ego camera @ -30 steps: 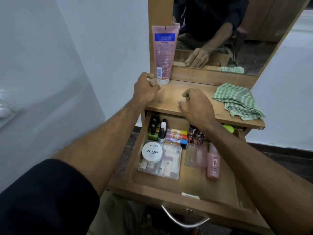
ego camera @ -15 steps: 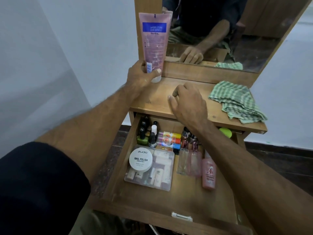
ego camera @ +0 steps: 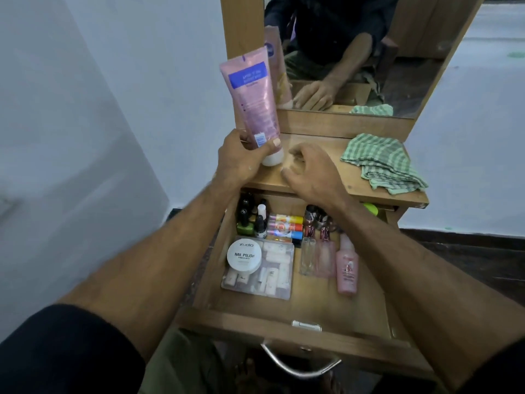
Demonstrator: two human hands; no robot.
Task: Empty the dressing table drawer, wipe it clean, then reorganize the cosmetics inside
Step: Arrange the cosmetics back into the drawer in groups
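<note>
Drawer (ego camera: 298, 305) of the dressing table is pulled open & still full. Back left corner: small cluster of dark-capped nail polish bottles (ego camera: 250, 216), one w/ green glass body. Next to them, 3 lip balm sticks (ego camera: 285, 226) lie stacked on their sides — yellow, red, blue ends. Right of those, a few more small bottles w/ dark caps (ego camera: 315, 220), partly hidden by the forearm; can't tell exactly what they are. Front left: clear flat plastic box (ego camera: 272, 277) holding small white pieces, w/ a round white tub (ego camera: 244, 255) labelled "NAIL POLISH" sitting on its lid. Middle: 2 clear glass bottles (ego camera: 316, 255) lying side by side, then a pink spray bottle (ego camera: 347, 270) just beside them on the right. Green round thing (ego camera: 370, 209) at back right, mostly under the tabletop. Left hand (ego camera: 241, 159) is wrapped round the lower end of a pink tube (ego camera: 254, 106), cap down, tilted left, cap near the tabletop (ego camera: 326, 143) at its left end. Right hand (ego camera: 309, 172) is loosely curled just beside the cap, holding nothing. Green checked cloth (ego camera: 383, 163) lies crumpled on the tabletop's right side.
</note>
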